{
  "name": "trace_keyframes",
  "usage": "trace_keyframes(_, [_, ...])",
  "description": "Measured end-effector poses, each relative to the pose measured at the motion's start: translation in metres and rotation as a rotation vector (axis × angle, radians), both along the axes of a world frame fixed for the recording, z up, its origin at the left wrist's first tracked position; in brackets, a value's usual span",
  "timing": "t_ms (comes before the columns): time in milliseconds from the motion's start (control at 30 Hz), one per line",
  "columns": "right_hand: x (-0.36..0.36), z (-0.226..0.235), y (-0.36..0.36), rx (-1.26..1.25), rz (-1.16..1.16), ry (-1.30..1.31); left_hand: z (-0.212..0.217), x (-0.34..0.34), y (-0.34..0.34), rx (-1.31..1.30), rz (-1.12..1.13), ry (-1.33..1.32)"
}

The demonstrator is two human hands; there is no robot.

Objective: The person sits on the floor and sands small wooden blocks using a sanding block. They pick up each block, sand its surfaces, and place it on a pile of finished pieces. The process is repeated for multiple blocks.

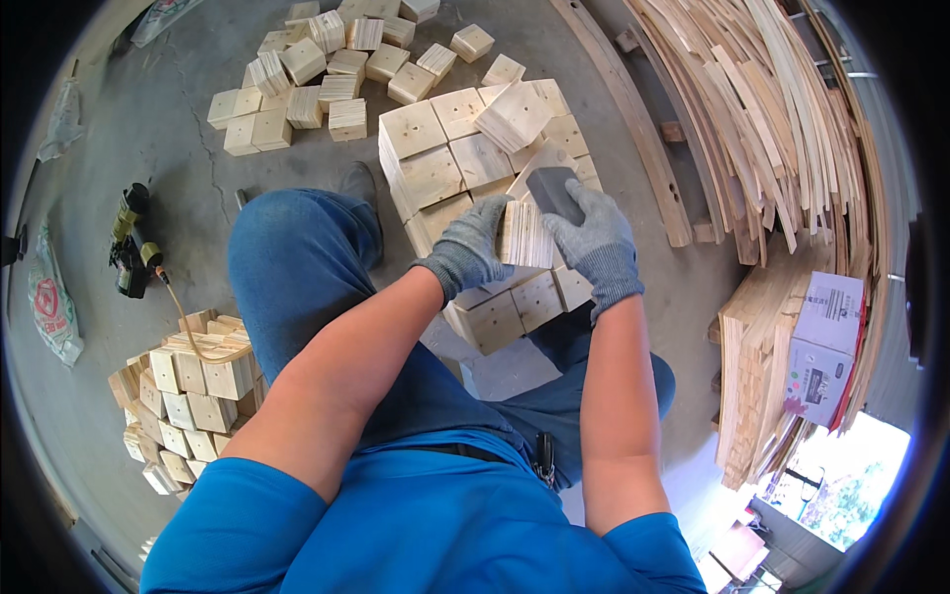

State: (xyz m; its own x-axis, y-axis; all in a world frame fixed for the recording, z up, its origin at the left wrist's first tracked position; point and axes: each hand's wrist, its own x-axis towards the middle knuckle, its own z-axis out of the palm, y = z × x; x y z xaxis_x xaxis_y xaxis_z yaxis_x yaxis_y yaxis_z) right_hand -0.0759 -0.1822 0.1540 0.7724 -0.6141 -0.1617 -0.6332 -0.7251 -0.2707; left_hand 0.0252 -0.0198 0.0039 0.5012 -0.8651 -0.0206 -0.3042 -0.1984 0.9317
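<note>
Far left, on the concrete floor (188, 188): a nail gun (129, 243) lies on its side, with a thin hose (183, 322) running from it onto a stack of wooden blocks (193, 391) at the lower left. A plastic bag (51, 307) lies near the left rim.

Upper left of centre: a loose pile of blocks (317, 69) is scattered on the floor, well apart from the lower-left stack.

Centre: the person sits with knees apart, wearing blue trousers (297, 257) and a blue shirt (426, 525). A tidy block of stacked wooden cubes (445, 158) stands on the floor between the knees.

Left hand (470, 247): grey knit glove, fingers curled and clamped on the left face of a wooden block (524, 236). The block is held just above the front of the stacked cubes, its layered end grain facing the camera.

Right hand (594, 243): grey knit glove, fingers closed around a dark sanding block (554, 190). The sanding block is pressed against the upper edge of the held wooden block; the palm rests against the right side of that block.

Right: a long curved plank (633, 119) lies on the floor beside the cubes. Beyond it, a large heap of thin wooden slats (752, 109) fills the upper right. A cardboard box (826, 342) sits on a lower stack of boards (752, 386) at the right rim.
</note>
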Motion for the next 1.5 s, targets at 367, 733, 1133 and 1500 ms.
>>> trace_keyframes(367, [-0.073,-0.009,0.041,0.025,-0.165,-0.246,0.003,0.001,0.001,0.015,-0.002,-0.022])
trace_keyframes(733, [-0.14,-0.036,0.041,0.174,-0.404,-0.323,0.036,0.007,0.007,0.147,-0.097,-0.012])
trace_keyframes(1133, [-0.124,-0.07,0.036,0.332,-0.384,-0.371,0.007,0.015,0.006,0.056,-0.038,0.289])
trace_keyframes(1500, [-0.113,-0.074,0.037,0.457,-0.363,-0.324,-0.019,0.03,0.004,0.09,-0.064,0.359])
